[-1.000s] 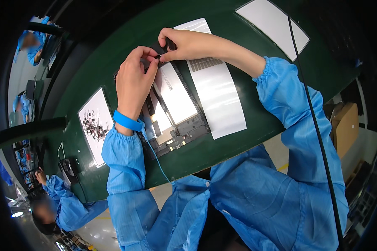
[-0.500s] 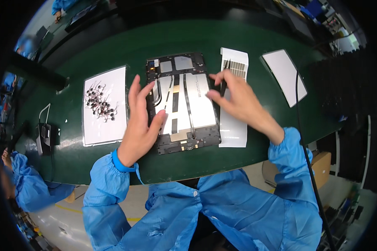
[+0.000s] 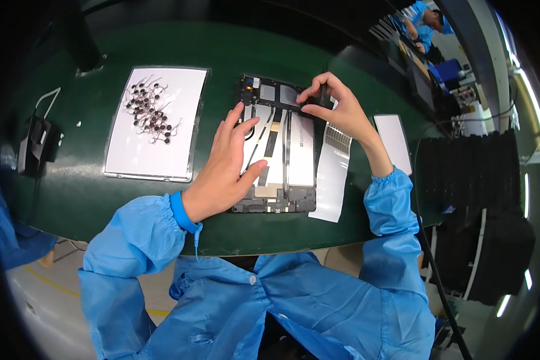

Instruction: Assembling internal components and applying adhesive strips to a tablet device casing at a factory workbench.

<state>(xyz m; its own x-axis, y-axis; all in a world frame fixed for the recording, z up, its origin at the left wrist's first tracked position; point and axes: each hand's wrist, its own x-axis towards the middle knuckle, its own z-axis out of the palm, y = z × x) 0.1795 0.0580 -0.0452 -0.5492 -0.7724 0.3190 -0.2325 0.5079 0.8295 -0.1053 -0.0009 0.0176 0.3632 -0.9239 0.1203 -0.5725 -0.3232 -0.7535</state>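
From overhead, the opened tablet (image 3: 279, 150) lay mid-counter (image 3: 90, 192). The left hand (image 3: 225, 171) rested flat on it, fingers (image 3: 234, 123) spread. The right hand (image 3: 336, 108) pinched a small black part (image 3: 318, 102) at its top corner. A white sheet (image 3: 156, 123) with small dark parts lay left; white strips (image 3: 333, 174) right.

Open green tabletop (image 3: 72, 192) lies along the near edge and in the strip between the white tray of small wired parts (image 3: 153, 123) and the opened tablet chassis (image 3: 279, 150), though the left hand (image 3: 228, 165) lies across that strip onto the chassis. To the right, a white sheet (image 3: 332, 180) touches the chassis, with a second sheet (image 3: 394, 141) just beyond and a narrow gap between. At far left a black device with a cable (image 3: 37, 144) blocks the tabletop edge.
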